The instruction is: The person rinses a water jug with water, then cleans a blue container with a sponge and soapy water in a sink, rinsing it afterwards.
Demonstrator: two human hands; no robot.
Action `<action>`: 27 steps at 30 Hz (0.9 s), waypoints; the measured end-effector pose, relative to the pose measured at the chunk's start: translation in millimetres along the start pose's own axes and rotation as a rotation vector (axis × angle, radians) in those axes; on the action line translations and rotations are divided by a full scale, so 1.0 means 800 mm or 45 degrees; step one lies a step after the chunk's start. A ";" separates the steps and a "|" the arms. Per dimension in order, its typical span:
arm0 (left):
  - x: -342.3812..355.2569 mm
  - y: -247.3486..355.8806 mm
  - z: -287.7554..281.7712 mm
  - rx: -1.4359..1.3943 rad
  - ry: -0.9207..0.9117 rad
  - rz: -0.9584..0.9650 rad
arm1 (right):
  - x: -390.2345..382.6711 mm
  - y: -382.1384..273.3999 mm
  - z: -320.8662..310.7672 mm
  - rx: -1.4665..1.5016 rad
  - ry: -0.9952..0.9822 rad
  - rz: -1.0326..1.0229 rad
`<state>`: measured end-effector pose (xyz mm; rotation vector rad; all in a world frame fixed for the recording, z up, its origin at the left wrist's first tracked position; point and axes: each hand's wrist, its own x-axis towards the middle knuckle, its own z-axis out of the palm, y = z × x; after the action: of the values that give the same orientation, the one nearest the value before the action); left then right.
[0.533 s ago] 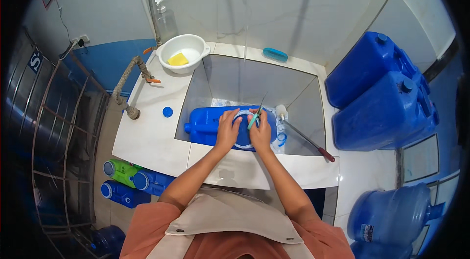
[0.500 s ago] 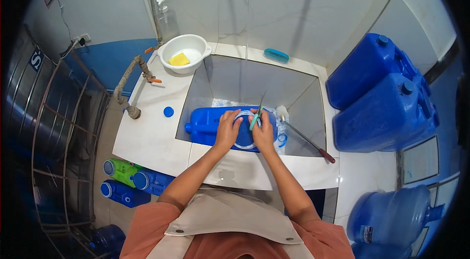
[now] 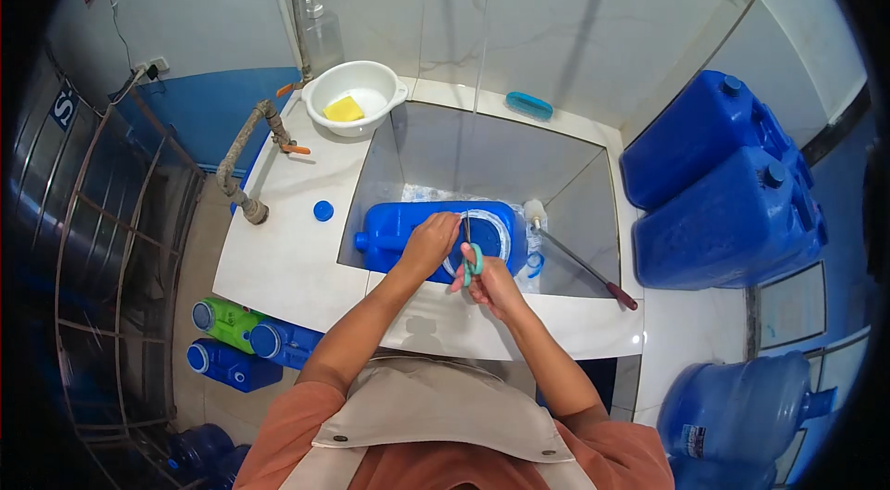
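Scissors (image 3: 478, 259) with teal handles sit in our right hand (image 3: 496, 286), as the head view shows, their blades meeting the rim of a white ring (image 3: 507, 235) over the blue jug (image 3: 394, 223). Our left hand (image 3: 429, 244) is narrow, fingers bunched and seemingly pinching that rim right beside the blade tips; our right is curled about the handle loops. For a good cut, we judge, the left fingers should hold the edge taut but slide a little clear of the blades (they are uncomfortably near), and the right should make short, steady snips along the band, the tips angled off the jug's wall so that the plastic is not scored. Resting the jug firmly on the bottom of the sink (image 3: 575, 212) should help, since a rolling body would spoil the line. As for direction, the scissors' long axis runs away from us, loops near our body, tips toward the far wall. The ring, being round, has no long axis; its open face looks up toward us, above the right-hand part of the jug, though we cannot tell whether it touches the surface beneath. The jug lies on its side in the sink, long axis running left to right, roughly along the front edge, its neck pointing to our left.
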<state>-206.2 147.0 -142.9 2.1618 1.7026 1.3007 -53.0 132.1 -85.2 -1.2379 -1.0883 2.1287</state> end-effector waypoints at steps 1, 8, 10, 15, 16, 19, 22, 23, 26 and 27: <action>-0.001 -0.002 -0.001 -0.009 0.000 -0.015 | 0.002 0.004 0.005 -0.025 0.021 -0.011; 0.005 -0.010 0.004 -0.067 0.015 -0.159 | 0.026 -0.035 0.002 -1.194 0.490 -0.711; 0.005 -0.011 0.006 -0.110 0.105 -0.167 | 0.042 -0.055 -0.004 -1.619 0.512 -1.037; 0.007 -0.018 0.015 -0.108 0.101 -0.294 | 0.076 -0.080 -0.002 -1.950 0.298 -1.028; 0.006 -0.017 0.017 -0.179 0.161 -0.335 | 0.080 -0.079 -0.001 -1.964 0.283 -1.023; 0.000 -0.026 0.025 -0.227 0.227 -0.476 | 0.089 -0.078 -0.007 -1.866 0.367 -1.020; -0.001 -0.047 0.033 -0.231 0.302 -0.671 | 0.090 -0.075 -0.053 -1.505 0.744 -0.981; -0.004 -0.058 0.029 -0.187 0.294 -0.696 | 0.088 -0.078 -0.078 -1.392 0.893 -0.940; -0.015 -0.083 0.000 -0.189 0.272 -0.825 | 0.042 -0.077 -0.105 -1.318 1.019 -0.805; -0.004 -0.076 -0.011 -0.189 0.326 -0.765 | 0.030 -0.073 -0.106 -1.304 1.034 -0.777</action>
<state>-257.8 163.7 -172.3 1.2842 2.0414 1.4868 8.2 217.7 -74.6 -1.6241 -1.8399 0.4344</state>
